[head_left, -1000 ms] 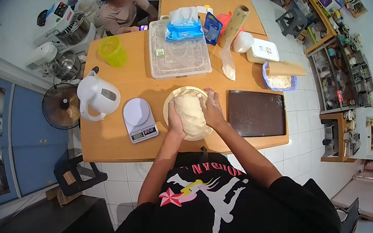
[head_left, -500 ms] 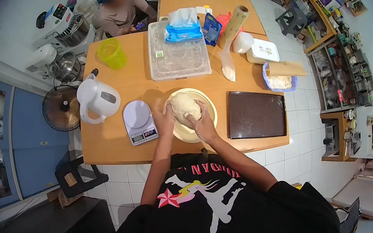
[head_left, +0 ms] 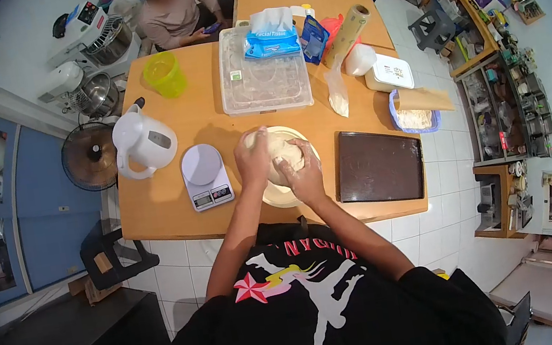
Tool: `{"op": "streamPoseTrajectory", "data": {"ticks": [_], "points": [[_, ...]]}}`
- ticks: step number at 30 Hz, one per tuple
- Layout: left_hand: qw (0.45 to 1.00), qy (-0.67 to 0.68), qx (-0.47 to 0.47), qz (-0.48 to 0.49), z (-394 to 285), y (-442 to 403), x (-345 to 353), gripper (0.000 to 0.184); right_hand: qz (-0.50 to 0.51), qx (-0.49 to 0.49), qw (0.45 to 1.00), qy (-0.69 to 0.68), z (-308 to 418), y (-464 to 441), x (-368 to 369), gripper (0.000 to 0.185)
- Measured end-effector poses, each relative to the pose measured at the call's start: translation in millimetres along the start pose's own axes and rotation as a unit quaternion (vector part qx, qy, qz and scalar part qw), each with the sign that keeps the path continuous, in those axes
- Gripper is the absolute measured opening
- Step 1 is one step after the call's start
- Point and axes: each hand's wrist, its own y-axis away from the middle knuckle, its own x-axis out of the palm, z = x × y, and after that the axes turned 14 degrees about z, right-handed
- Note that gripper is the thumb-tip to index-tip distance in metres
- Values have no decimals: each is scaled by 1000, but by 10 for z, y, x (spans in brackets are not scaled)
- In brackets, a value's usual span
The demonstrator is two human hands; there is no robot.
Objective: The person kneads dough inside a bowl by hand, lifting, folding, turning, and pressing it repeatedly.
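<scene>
A pale, rounded lump of dough sits over a cream-coloured bowl near the front edge of the table. My left hand curves round the dough's left side, fingers over its upper edge. On the opposite side my right hand cups it, thumb pressed on the front and fingers wrapping the right side. The dough hides much of the bowl's inside. Left of the bowl stands a white kitchen scale. A dark baking tray lies to the right.
A white electric kettle and a yellow-green container stand at left. Behind the bowl is a clear lidded box carrying a tissue pack. A blue basket of flour stands at right. Another person sits beyond the table.
My left hand has shifted up and right over the dough, covering more of it. My right hand has moved slightly right. The dough has turned or been squeezed between them.
</scene>
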Motion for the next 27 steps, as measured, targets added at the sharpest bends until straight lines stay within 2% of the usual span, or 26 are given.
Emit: {"op": "streamPoseTrajectory", "data": {"ticks": [1, 3, 6, 9, 12, 15, 18, 20, 21, 24, 27], "points": [[999, 33, -3, -27, 17, 5, -15, 33, 27, 42, 999, 7, 59, -20, -46, 45], [990, 123, -36, -51, 150, -38, -78, 29, 42, 30, 998, 18, 5, -29, -30, 44], [986, 152, -35, -56, 319, -95, -180, 30, 76, 35, 996, 20, 25, 56, 3, 42], [992, 86, -33, -89, 349, -144, -255, 31, 120, 27, 992, 27, 126, 126, -34, 41], [986, 97, -93, -103, 259, -161, -311, 28, 159, 30, 987, -9, 262, 274, -112, 39], [983, 126, -93, -101, 240, -161, -354, 28, 175, 12, 983, -62, 325, 350, -151, 33], [957, 251, -147, 15, 220, -114, -338, 31, 158, 28, 974, -162, 324, 368, -178, 26], [895, 351, -223, 162, -88, 20, -247, 33, 120, 61, 970, -202, 460, 260, -286, 22], [849, 398, -255, 236, -195, 46, -195, 35, 117, -2, 986, -115, 401, 187, -318, 24], [789, 462, -255, 315, -50, 60, -161, 32, 42, -22, 974, -222, 360, 52, -380, 35], [769, 457, -294, 336, -8, 97, -161, 31, 63, 54, 969, -231, -42, -87, -368, 54]]}}
